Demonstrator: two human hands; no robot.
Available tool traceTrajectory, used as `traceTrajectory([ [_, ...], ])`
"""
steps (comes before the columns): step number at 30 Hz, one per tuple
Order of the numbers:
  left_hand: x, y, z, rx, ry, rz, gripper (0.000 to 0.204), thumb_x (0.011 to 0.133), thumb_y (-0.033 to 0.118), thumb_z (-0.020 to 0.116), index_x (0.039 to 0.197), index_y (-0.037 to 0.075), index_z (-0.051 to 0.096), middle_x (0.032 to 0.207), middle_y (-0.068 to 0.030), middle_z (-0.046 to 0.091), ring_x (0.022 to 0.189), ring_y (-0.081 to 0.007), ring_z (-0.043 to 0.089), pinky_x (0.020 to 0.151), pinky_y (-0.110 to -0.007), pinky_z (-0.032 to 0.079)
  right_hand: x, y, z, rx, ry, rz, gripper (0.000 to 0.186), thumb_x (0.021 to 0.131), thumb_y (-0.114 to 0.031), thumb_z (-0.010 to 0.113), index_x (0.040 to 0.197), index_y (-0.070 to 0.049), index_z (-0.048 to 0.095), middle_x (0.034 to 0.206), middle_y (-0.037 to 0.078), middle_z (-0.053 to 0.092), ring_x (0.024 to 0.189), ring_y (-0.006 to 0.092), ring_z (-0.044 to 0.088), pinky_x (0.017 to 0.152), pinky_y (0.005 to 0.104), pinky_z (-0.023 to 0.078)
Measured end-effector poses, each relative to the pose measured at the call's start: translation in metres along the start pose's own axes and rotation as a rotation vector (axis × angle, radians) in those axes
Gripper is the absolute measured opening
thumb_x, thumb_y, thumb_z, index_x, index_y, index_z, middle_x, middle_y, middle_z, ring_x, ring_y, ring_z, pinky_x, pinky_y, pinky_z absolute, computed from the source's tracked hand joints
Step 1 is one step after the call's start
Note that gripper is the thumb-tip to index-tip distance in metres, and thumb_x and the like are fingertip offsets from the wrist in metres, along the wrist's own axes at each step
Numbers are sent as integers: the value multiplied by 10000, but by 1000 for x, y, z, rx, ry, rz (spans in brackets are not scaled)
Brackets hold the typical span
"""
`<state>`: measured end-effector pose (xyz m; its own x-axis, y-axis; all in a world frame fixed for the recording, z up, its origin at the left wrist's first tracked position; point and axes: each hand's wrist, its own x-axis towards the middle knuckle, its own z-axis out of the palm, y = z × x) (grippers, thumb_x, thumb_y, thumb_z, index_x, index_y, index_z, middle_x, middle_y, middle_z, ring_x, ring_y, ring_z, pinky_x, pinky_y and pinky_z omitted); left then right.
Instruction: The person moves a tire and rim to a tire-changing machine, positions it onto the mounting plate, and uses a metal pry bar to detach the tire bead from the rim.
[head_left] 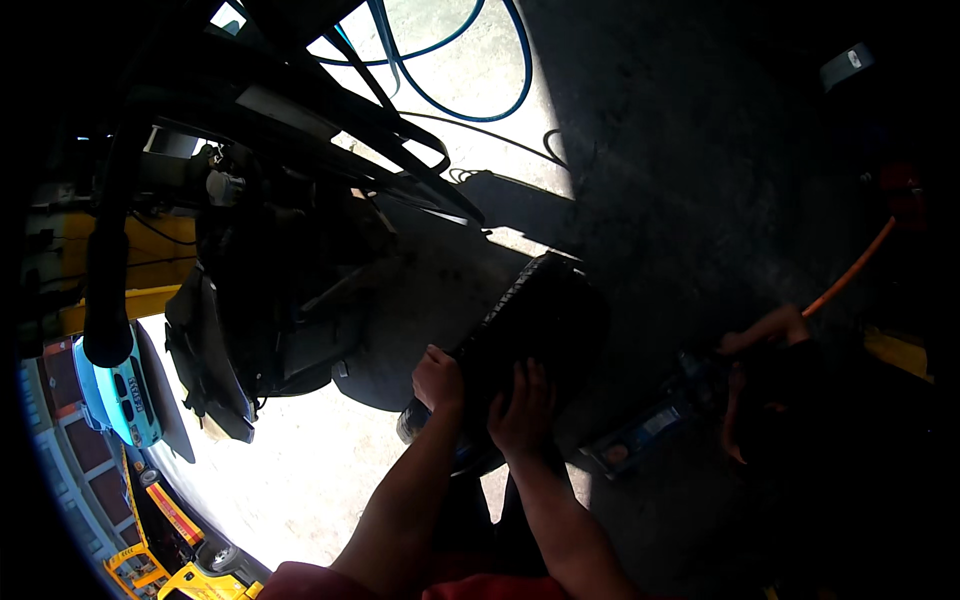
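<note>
A dark tire point(540, 310) with a lit tread edge is upright in front of me, much of it in shadow. My left hand point(437, 380) has its fingers curled on the tire's left edge. My right hand point(520, 410) rests on the tire a little to the right, fingers spread apart. Beyond and to the left hangs dark vehicle underbody metalwork point(270, 280), its details mostly lost in shadow.
A co-worker's arm point(770, 325) reaches toward a blue floor jack point(650, 425) on my right, near an orange hose point(850, 270). Blue hoses point(470, 110) lie coiled ahead. Yellow beams point(130, 250), a light-blue car point(130, 400) and a yellow vehicle point(210, 580) are to the left.
</note>
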<state>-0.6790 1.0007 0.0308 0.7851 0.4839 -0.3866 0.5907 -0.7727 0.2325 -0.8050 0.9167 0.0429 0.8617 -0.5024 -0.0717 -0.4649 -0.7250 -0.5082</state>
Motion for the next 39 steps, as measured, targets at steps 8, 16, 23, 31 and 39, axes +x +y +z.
traceTrajectory([
  [8, 2, -2, 5, 19, 23, -18, 531, 1021, 402, 386, 916, 41, 762, 961, -249, 722, 948, -470, 679, 854, -565, 520, -1, -3, -1, 20, -6, 21, 568, 917, -265, 577, 1432, -45, 487, 1518, 189, 461, 1413, 377, 443, 1157, 594, 325],
  [16, 3, -1, 12, 24, 46, 7, 517, 1019, 365, 389, 928, -5, 738, 959, -277, 705, 934, -483, 670, 833, -572, 521, -1, -1, 3, 15, 2, 10, 579, 902, -260, 597, 1428, -41, 490, 1508, 191, 469, 1420, 376, 430, 1160, 580, 326],
  [23, 41, -54, -6, -322, -459, 123, 412, 1022, 356, 506, 1069, 19, 740, 1004, -184, 742, 986, -340, 706, 851, -454, 541, -10, -5, 8, 53, 21, 0, 614, 889, -230, 628, 1451, -46, 464, 1526, 190, 446, 1434, 388, 406, 1162, 598, 313],
  [31, 65, -132, -49, -515, -1141, 379, 844, 891, 150, 781, 1582, 54, 306, 1572, -136, 404, 1433, -256, 419, 1159, -413, 382, -20, -6, 4, 20, -20, 14, 600, 903, -250, 597, 1453, -48, 469, 1523, 187, 453, 1430, 376, 417, 1159, 595, 314],
  [39, 62, -145, -42, -666, -974, 307, 817, 800, 117, 851, 1502, 16, 446, 1464, -164, 538, 1360, -249, 499, 1157, -385, 378, -25, -19, 14, 30, -10, 8, 600, 923, -249, 571, 1470, -36, 447, 1533, 202, 433, 1440, 384, 400, 1172, 590, 294],
])
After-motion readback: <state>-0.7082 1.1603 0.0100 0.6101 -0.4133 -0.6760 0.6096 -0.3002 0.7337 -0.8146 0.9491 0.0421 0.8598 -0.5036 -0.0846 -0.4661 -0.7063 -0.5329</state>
